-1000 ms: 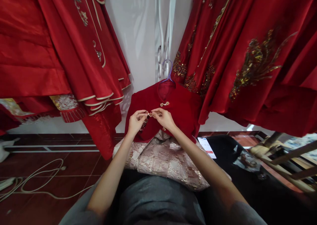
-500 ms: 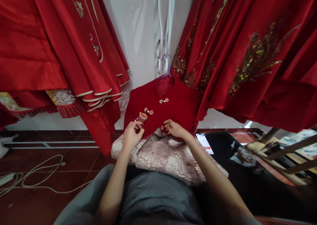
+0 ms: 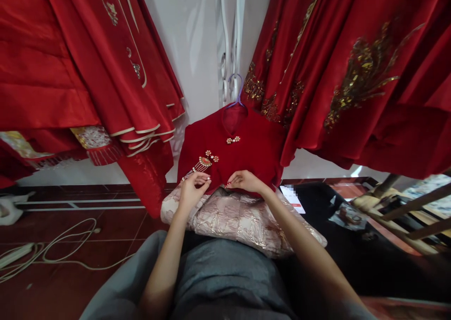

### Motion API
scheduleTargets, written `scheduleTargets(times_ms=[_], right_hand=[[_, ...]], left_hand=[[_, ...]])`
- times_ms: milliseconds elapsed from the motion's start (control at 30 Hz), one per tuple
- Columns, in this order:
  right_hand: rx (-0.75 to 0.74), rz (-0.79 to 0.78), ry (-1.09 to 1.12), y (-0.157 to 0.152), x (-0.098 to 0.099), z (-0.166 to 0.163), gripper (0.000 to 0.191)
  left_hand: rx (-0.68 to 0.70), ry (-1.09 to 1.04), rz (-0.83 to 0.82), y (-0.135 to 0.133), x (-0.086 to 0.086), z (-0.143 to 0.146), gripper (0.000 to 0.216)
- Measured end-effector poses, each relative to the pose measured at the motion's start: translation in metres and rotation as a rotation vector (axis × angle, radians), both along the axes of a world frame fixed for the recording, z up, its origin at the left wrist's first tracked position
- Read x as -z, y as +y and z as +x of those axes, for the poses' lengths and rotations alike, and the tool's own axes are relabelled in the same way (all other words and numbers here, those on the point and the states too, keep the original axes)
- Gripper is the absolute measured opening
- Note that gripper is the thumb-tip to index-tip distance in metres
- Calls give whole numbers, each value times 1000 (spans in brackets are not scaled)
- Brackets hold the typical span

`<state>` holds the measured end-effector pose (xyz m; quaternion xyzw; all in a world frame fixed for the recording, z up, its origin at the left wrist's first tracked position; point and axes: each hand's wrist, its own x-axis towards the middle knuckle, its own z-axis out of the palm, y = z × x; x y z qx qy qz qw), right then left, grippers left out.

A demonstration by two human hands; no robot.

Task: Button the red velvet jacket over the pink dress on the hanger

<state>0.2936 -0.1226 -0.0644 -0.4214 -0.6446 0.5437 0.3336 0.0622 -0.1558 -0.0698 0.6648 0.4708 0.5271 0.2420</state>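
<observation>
Head view: left hand [image 3: 192, 191], fingers half-curled, is touching the tassel of the fan brooch [image 3: 204, 162], grip unclear, while right hand [image 3: 245, 181] is pinching the hem of the red jacket [image 3: 255, 151].

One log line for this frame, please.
left hand: at fan brooch tassels | right hand: on red jacket hem | jacket: on hanger | pink brocade fabric: below hem | grips: unclear

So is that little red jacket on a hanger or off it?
On: a purple hanger hook rises from the collar of the red jacket.
</observation>
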Motion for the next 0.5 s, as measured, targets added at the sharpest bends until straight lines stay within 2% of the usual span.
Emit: scheduleTargets(times_ms=[67,133,233,367,500], right_hand=[[-82,-3,57,-4,-6,-2,31],[-98,29,102,-7,-10,-8,32],[12,132,104,-8,-13,-23,27],[202,278,-14,-7,-8,-44,17],[286,354,-87,-9,-2,-53,15]], left_hand=[[42,25,5,-3,1,5,20],[21,32,-11,-5,3,10,23],[-18,-6,-28,-6,6,15,23],[-10,-73,-54,-5,10,16,21],[-42,-59,-47,-4,12,17,21]])
